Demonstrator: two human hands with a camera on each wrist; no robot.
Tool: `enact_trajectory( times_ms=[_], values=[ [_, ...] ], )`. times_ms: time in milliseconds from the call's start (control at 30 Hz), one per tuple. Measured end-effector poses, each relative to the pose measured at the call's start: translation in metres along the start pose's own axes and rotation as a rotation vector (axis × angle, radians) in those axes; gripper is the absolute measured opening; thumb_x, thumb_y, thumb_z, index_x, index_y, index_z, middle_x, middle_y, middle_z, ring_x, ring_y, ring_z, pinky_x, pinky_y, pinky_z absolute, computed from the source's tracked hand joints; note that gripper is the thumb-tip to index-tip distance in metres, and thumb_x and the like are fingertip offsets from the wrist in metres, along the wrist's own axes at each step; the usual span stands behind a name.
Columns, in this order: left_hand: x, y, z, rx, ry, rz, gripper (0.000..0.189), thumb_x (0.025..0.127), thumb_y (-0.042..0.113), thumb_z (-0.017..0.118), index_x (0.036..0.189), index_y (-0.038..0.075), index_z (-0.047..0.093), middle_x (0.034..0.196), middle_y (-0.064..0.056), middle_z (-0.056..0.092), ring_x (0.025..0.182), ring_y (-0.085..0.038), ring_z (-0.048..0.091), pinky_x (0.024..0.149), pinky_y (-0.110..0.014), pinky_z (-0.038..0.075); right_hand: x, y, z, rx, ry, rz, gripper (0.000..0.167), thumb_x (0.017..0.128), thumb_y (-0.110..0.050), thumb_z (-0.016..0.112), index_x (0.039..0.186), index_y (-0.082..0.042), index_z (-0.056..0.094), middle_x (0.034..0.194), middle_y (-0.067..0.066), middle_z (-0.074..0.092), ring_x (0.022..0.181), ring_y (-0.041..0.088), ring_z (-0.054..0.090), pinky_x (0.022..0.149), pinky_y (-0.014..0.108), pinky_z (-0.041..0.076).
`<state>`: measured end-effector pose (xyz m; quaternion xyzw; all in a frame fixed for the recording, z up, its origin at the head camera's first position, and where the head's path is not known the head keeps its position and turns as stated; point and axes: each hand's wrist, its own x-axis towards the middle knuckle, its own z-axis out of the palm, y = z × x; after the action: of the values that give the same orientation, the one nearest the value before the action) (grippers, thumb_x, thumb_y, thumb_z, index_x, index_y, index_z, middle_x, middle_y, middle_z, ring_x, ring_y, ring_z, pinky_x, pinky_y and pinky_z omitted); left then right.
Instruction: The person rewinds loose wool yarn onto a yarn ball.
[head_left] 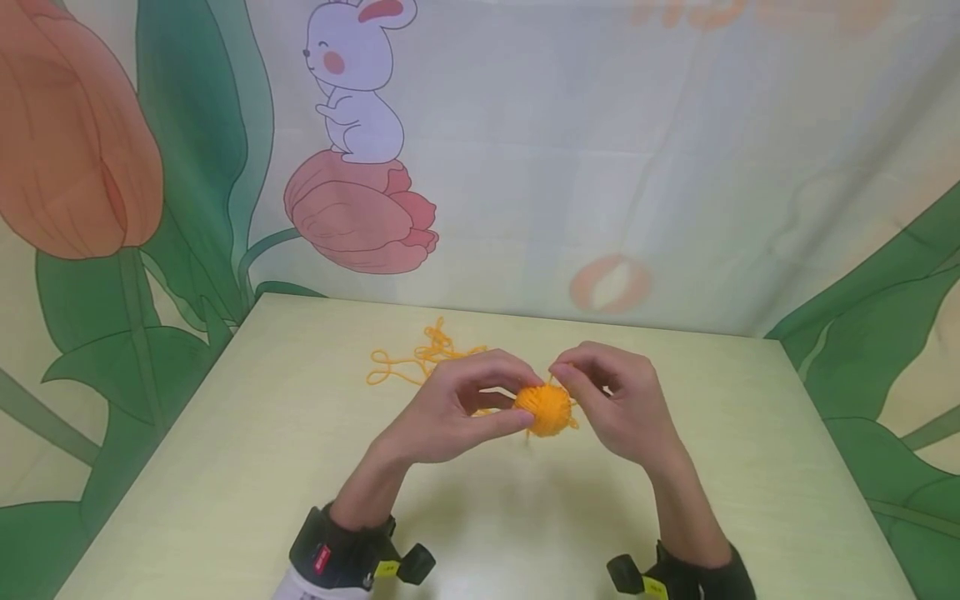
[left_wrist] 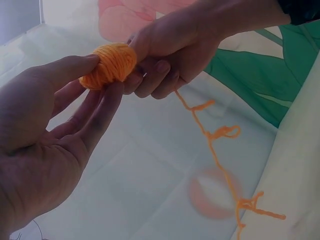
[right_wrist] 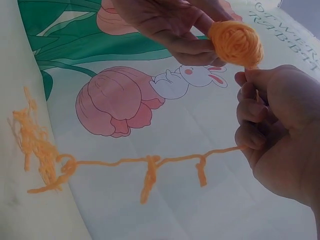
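Note:
A small orange ball of yarn (head_left: 548,409) is held above the table between the thumb and fingers of my left hand (head_left: 465,408). Close against its right side, my right hand (head_left: 618,400) pinches the yarn strand between thumb and fingertips, its other fingers curled. In the right wrist view the strand (right_wrist: 185,158) runs out from under the curled fingers of the right hand (right_wrist: 285,130), with a few short loops hanging from it. The left wrist view shows the ball (left_wrist: 109,66) gripped by the left fingertips, and the same looped strand trailing down from the right hand.
Loose orange yarn (head_left: 427,354) lies in a tangled heap on the pale table (head_left: 247,450), behind the left hand. Past the table's back edge hangs a cloth backdrop (head_left: 525,167) printed with tulips and a white rabbit. Each wrist wears a black camera strap (head_left: 341,546).

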<state>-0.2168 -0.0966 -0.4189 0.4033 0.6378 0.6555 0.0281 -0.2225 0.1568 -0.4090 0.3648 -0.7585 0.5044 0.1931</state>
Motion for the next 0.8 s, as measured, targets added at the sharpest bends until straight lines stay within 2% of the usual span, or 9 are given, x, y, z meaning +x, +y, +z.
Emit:
enact_trajectory(
  times_ms=[200,367,467,567,633,800],
  values=[
    [0.000,-0.002,0.000,-0.083,0.010,0.024,0.034,0.097,-0.010,0.081,0.130,-0.007,0.072,0.125,-0.029,0.071,0.111,-0.016,0.076,0.100,-0.041,0.072,0.001,0.010,0.007,0.042,-0.007,-0.010,0.005,0.104,0.005,0.075,0.105,0.004,0.080,0.086,0.012,0.078,0.060,0.014,0.058,0.058,0.017,0.057],
    [0.000,-0.002,-0.001,-0.118,0.048,0.014,0.035,0.098,-0.009,0.081,0.132,-0.007,0.071,0.126,-0.026,0.072,0.109,-0.020,0.078,0.097,-0.040,0.073,0.000,0.017,0.013,0.093,-0.055,0.057,0.017,0.103,0.013,0.070,0.109,0.001,0.081,0.092,0.015,0.080,0.065,0.012,0.064,0.061,0.022,0.063],
    [-0.001,-0.001,0.000,-0.110,0.100,-0.010,0.035,0.099,-0.007,0.081,0.132,-0.005,0.071,0.127,-0.024,0.072,0.110,-0.022,0.079,0.096,-0.038,0.073,-0.001,0.020,0.015,0.105,-0.088,0.109,0.017,0.104,0.011,0.069,0.109,0.000,0.082,0.092,0.015,0.080,0.067,0.012,0.064,0.063,0.021,0.063],
    [0.000,0.000,-0.001,-0.094,0.170,-0.027,0.034,0.099,-0.007,0.080,0.132,-0.006,0.071,0.129,-0.025,0.071,0.114,-0.024,0.079,0.098,-0.037,0.072,-0.001,0.022,0.018,0.089,-0.115,0.136,0.017,0.105,0.008,0.069,0.107,-0.002,0.081,0.086,0.010,0.076,0.064,0.011,0.057,0.060,0.019,0.056],
    [0.000,0.000,-0.001,-0.078,0.224,-0.039,0.034,0.099,-0.008,0.079,0.132,-0.005,0.071,0.131,-0.022,0.071,0.118,-0.025,0.078,0.101,-0.037,0.071,0.000,0.022,0.019,0.065,-0.129,0.142,0.016,0.105,0.006,0.070,0.109,-0.005,0.082,0.081,0.006,0.070,0.061,0.010,0.049,0.057,0.020,0.047],
    [0.003,-0.001,-0.002,-0.073,0.334,-0.052,0.034,0.100,-0.006,0.078,0.133,-0.002,0.071,0.130,-0.009,0.073,0.118,-0.025,0.076,0.099,-0.034,0.071,0.000,0.021,0.024,-0.004,-0.161,0.123,0.015,0.106,-0.002,0.075,0.112,-0.013,0.084,0.074,-0.002,0.062,0.060,0.006,0.043,0.056,0.020,0.040]
  ],
)
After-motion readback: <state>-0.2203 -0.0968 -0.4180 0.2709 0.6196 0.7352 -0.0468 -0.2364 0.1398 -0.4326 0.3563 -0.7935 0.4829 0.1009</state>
